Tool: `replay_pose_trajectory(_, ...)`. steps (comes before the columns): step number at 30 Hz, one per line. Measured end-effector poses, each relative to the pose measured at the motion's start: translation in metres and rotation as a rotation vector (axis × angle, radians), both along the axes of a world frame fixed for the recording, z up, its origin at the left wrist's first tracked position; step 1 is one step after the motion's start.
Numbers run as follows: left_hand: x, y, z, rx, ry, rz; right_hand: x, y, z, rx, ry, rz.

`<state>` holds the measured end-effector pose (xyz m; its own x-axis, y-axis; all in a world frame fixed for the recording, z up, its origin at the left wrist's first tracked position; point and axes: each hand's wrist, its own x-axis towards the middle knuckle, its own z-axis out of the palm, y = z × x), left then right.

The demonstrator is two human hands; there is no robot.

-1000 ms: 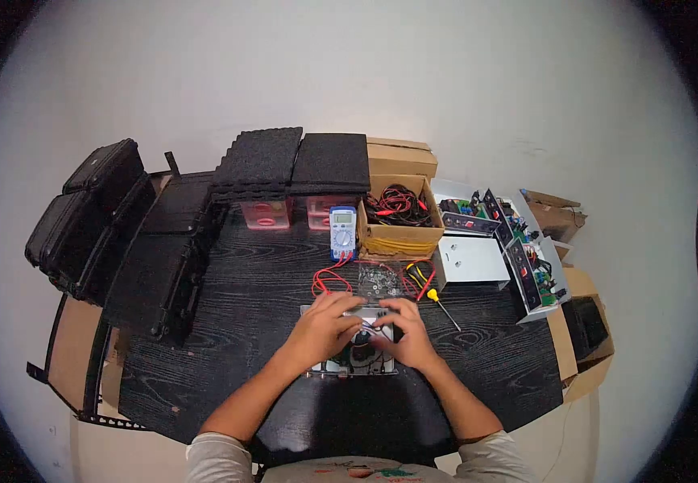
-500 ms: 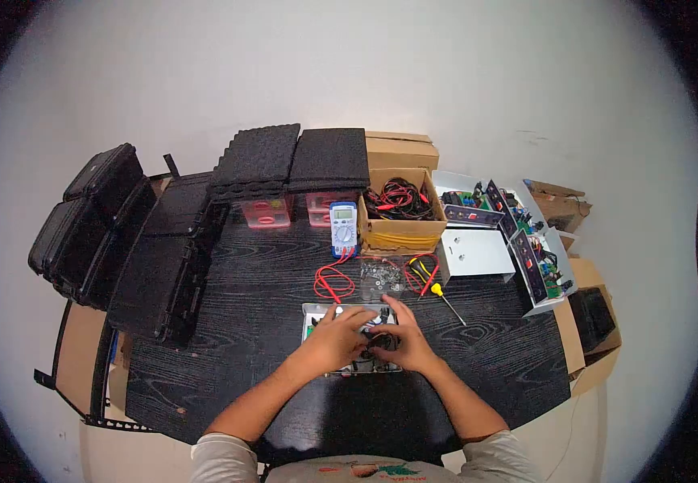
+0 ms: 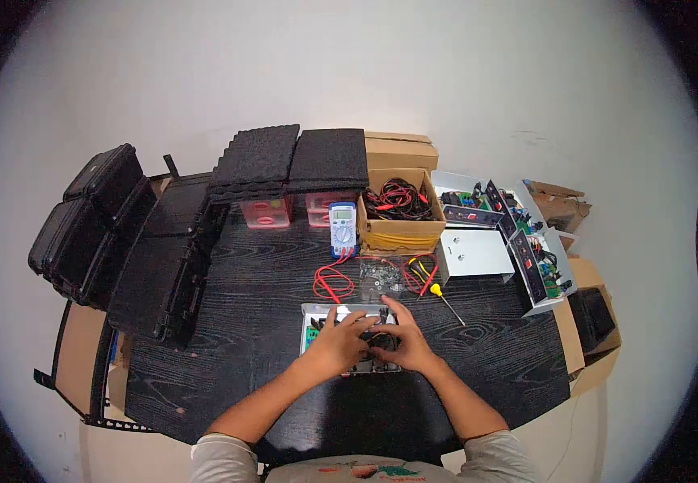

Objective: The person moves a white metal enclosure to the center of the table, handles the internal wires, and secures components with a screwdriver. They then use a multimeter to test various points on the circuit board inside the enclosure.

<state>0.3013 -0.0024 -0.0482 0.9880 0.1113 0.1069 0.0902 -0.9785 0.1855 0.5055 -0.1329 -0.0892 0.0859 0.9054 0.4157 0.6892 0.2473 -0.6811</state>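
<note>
My left hand (image 3: 338,344) and my right hand (image 3: 403,342) are both over an open white case (image 3: 309,312) near the front of the table. A green part (image 3: 311,336) shows inside the case, left of my left hand. Fingers of both hands meet around dark wires or a dark part (image 3: 380,341) in the case's right half; its exact shape is hidden by the fingers. Behind the case lies a clear bag of small hardware (image 3: 381,278), and right of the bag a yellow screwdriver (image 3: 437,291).
A blue multimeter (image 3: 343,229) with red leads stands behind the case. A cardboard box (image 3: 402,233) holds cables. White metal housings with circuit boards (image 3: 542,274) are at the right, beside a white cover (image 3: 477,253). Black cases (image 3: 151,282) and foam sheets (image 3: 329,157) are left and back.
My left hand has shifted slightly, showing more of the green part and the case's left side. My right hand stays almost in place.
</note>
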Motion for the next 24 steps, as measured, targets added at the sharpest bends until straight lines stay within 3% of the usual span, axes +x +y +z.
replay_pose_trajectory(13, 0.001, -0.007, 0.019, -0.041, 0.076, 0.074, 0.001, -0.002, 0.000, -0.016, 0.026, -0.008)
replay_pose_trajectory(24, -0.009, -0.008, 0.024, -0.090, 0.019, -0.034, 0.002, -0.002, -0.002, 0.019, 0.014, 0.014)
